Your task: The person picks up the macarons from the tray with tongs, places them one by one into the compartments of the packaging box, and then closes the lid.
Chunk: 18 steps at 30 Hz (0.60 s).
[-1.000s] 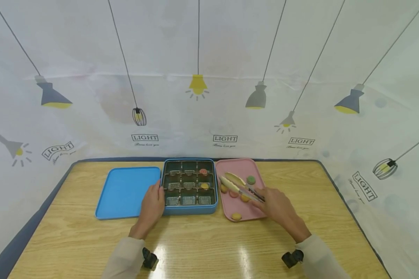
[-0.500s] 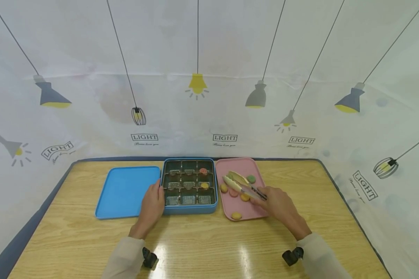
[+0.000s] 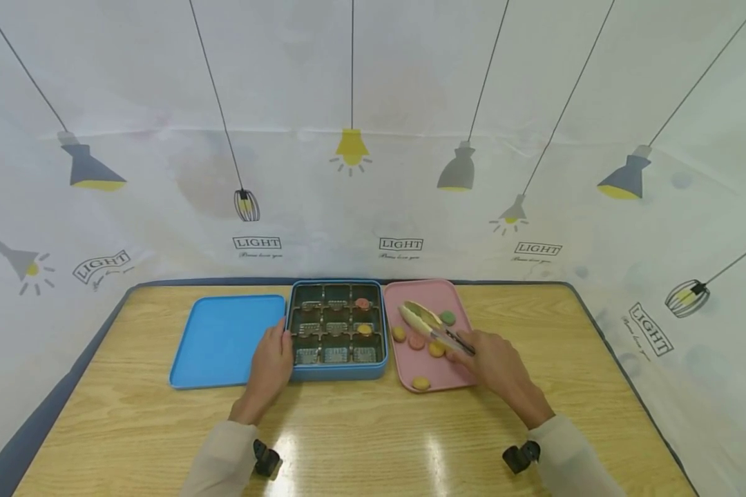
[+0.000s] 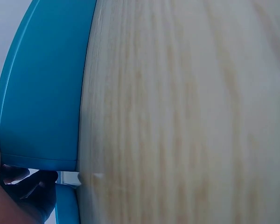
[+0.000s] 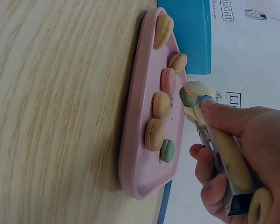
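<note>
Right hand (image 3: 496,364) is wrapped around a pair of tongs (image 5: 231,158), thumb on one arm and fingers curled on the other. Tips are closed on a green macaron (image 5: 187,98), which sits over the far part of the pink tray (image 3: 432,297). Looks lifted off to me, but can't be 100% sure w/ these angles.

Left hand (image 3: 271,359) rests on the left side of the blue box (image 3: 338,373), right by the lid (image 3: 226,342). Can't tell if the fingers actually curl to hold it or just lean there.

Step rn, imo: the pickup, w/ the macaron pinched. Next move prob calls for a steady squeeze, a bit of height over the box rim, then a gentle release into a compartment. Too much pressure could crack it or pop it out.

Box has a 3x3 insert: pink macaron (image 3: 362,304) in the far right slot, yellow macaron (image 3: 365,329) in the slot just nearer. Tray has more, incl. a second green macaron (image 3: 447,318) and a pink one (image 3: 416,341), plus some tan/yellow ones.

Text-wise: backdrop (image 3: 373,207) says "LIGHT" in little frames, w/ cursive under each that's too small to read for sure. No brand legible on the tongs or box.
</note>
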Tool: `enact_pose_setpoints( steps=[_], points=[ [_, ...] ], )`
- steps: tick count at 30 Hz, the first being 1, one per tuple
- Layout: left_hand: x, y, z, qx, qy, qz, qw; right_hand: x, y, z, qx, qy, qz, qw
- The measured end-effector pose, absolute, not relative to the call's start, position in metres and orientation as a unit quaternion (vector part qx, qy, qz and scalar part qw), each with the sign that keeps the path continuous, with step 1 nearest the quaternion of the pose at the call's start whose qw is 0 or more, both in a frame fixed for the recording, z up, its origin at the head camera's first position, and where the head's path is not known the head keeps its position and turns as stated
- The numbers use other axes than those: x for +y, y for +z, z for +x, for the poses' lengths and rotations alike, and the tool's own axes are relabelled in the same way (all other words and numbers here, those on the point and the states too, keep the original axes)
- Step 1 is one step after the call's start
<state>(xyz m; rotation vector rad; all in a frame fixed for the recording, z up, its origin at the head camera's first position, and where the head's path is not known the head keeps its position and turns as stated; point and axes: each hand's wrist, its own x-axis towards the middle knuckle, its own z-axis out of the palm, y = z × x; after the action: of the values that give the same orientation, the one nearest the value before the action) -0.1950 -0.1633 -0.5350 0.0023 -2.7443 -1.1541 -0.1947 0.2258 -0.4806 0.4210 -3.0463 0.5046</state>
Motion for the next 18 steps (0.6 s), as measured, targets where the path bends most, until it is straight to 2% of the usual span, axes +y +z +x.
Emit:
enact_pose_setpoints(
  steps=[11, 18],
  points=[
    [-0.166, -0.536, -0.197, -0.916, -0.394, 0.004, 0.077, 0.212, -0.459, -0.184, -0.962, 0.161, 0.196, 0.098],
    [-0.165, -0.537, -0.196, -0.915, -0.396, 0.004, 0.079, 0.197, -0.45, -0.173, -0.954, 0.164, 0.235, 0.091]
  ],
)
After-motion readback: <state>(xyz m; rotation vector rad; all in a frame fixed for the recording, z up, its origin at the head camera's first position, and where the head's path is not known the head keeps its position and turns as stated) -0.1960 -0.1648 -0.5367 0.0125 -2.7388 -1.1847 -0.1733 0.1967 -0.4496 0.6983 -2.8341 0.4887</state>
